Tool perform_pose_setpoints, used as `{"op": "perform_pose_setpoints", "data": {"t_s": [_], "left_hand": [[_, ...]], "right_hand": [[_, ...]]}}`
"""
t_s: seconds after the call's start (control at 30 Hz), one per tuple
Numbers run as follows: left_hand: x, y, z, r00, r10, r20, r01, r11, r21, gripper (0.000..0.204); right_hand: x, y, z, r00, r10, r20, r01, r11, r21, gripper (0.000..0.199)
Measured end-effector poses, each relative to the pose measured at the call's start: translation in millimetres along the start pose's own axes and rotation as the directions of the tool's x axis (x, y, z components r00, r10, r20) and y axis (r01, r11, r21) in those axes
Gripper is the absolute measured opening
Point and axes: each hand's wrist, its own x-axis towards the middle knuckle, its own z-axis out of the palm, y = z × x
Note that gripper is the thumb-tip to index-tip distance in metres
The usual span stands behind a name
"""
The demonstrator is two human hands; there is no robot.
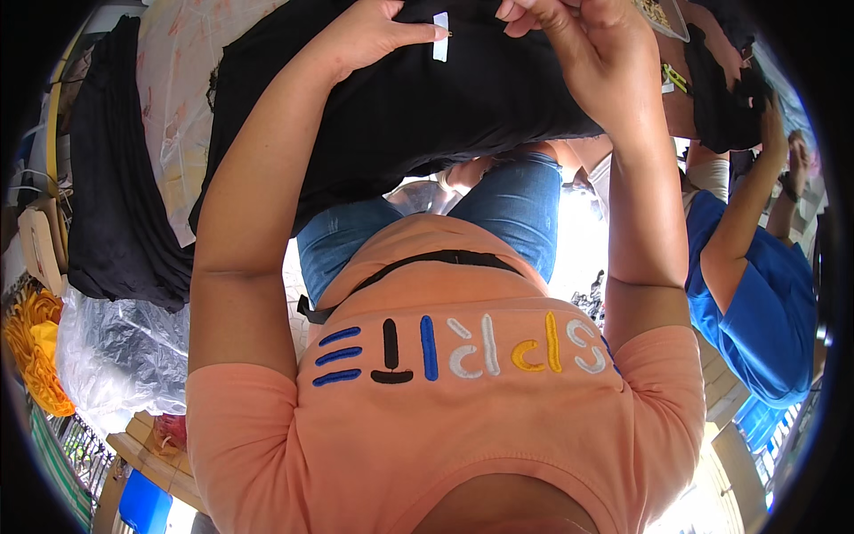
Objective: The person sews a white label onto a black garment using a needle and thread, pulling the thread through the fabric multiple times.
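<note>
Black garment held in both hands over the lap

Black garment (445, 98): dark fabric, spread across the person's lap and denim-clad knees, reaching the upper edge of the view. A small white label (440, 37) sits near its upper edge.

Left hand (369, 36): fingers closed on the garment, thumb tip touching the fabric just beside the white label.

Right hand (578, 44): fingers curled together, pinching the garment's upper edge, just right of the label.

Stack of black fabric (116, 178): folded, at the left side, well apart from the hands.

Clear plastic bag (120, 356): crumpled, below the stack.

Yellow cloth (31, 351): bunched at the far left edge.

Person in a blue shirt (756, 303): at the right side, forearm raised, handling another dark item; that grip cannot be told.
</note>
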Motion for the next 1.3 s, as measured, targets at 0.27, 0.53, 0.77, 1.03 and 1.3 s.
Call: {"op": "perform_pose_setpoints", "data": {"t_s": [0.27,0.53,0.77,1.03,1.3], "left_hand": [[-0.9,-0.9,11.7,0.997,0.074,-0.034,-0.076,0.996,-0.054,0.021],[-10.7,9.0,5.7,0.997,0.004,-0.083,-0.003,1.000,0.014,0.024],[-18.6,7.2,4.4,0.996,0.009,-0.084,-0.012,0.999,-0.031,0.020],[-20.2,11.3,1.5,0.998,-0.051,-0.046,0.048,0.997,-0.065,0.019],[-20.1,13.2,1.5,0.997,-0.071,-0.039,0.068,0.995,-0.073,0.020]], "right_hand": [[-10.7,6.7,11.1,0.996,0.069,0.056,-0.079,0.974,0.211,0.004],[-29.9,29.5,28.3,0.983,0.160,-0.086,-0.126,0.940,0.317,0.008],[-48.5,81.7,42.8,0.901,0.408,-0.144,-0.356,0.888,0.290,0.013],[-48.2,77.6,50.2,0.906,0.379,-0.189,-0.350,0.922,0.168,0.017],[-47.8,79.5,47.5,0.918,0.354,-0.177,-0.330,0.932,0.150,0.017]]}}
